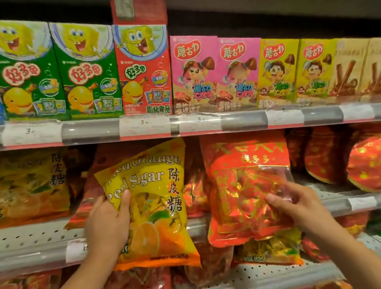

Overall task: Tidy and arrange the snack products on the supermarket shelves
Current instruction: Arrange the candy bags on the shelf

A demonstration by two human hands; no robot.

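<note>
Bags in both hands, held out in front of the middle shelf [31,236]. My left hand [107,224] grasps the yellow orange-peel candy bag [153,208] by its left edge, thumb across the front face and the other fingers hidden behind the film. My right hand [299,200] grasps the red candy bag [247,185] at its lower right, thumb pressed on the clear front panel, fingers curled round the back.

Relation that matters: the yellow bag's long axis runs roughly vertical, tilted so its top leans right, and its bottom seam hangs below the shelf's front rail. The matching yellow bags [23,186] lie on the same shelf, well to the left of my left hand, so the left hand is the nearer one for returning it there. The red bag stands nearly upright; similar red packs [372,159] sit on the shelf to its right and behind it, nearer my right hand.

Pose: both forearms rise from the bottom of the view, left wrist turned inward, right wrist angled left toward its bag. Neither bag rests on the shelf, as far as I can judge.

Judgement: sorting is under way; each bag likely needs moving sideways to its own group. Risk noted: slippery film, edge grips only.
</note>
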